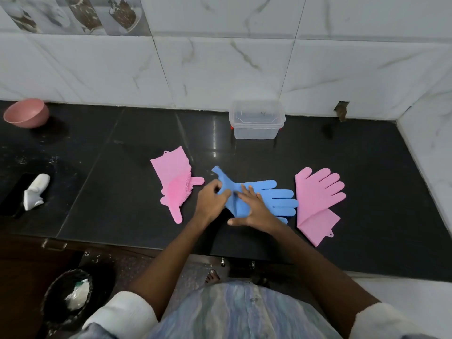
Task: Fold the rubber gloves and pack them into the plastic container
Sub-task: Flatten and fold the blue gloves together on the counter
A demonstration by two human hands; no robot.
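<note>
A blue rubber glove lies across the middle of the black counter, fingers pointing right. My left hand pinches its cuff end, which is lifted and bent over. My right hand presses flat on the glove's palm, fingers spread. A pink glove with bristles showing lies to the left. A second pink glove lies to the right, its cuff folded under. The clear plastic container stands without a lid by the back wall, with nothing visible inside.
A pink bowl sits at the far left back. A white cloth bundle lies on a dark phone-like slab at the left edge. A tiled wall closes the right side. A bin stands on the floor below.
</note>
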